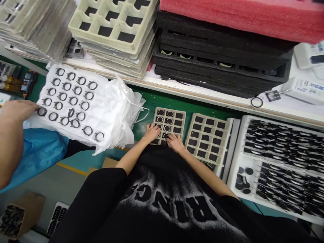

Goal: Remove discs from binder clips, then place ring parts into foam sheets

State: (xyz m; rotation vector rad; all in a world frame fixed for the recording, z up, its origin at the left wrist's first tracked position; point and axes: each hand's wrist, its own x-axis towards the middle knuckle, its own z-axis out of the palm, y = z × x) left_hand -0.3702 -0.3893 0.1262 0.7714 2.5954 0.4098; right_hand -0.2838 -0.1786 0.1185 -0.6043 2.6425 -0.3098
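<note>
My left hand [152,132] reaches over the left side of a cream compartment tray [182,111], its bent fingers on a ring-shaped part [159,126] in the left column. At the tray's lower middle, the curled fingers of my right hand [174,141] touch another ring-shaped part [165,135]. Similar dark-and-silver rings [169,114] sit in the left and middle columns. Black pads line the right column's compartments, which hold no rings. My fingers partly cover the lower compartments.
To the right is a second padded tray [207,129], then a white tray [249,135] of dark parts. A co-worker's hand [22,109] touches a white-wrapped bundle [106,101] bearing rows of rings. Stacked trays [113,50] and black foam [215,74] line the shelf.
</note>
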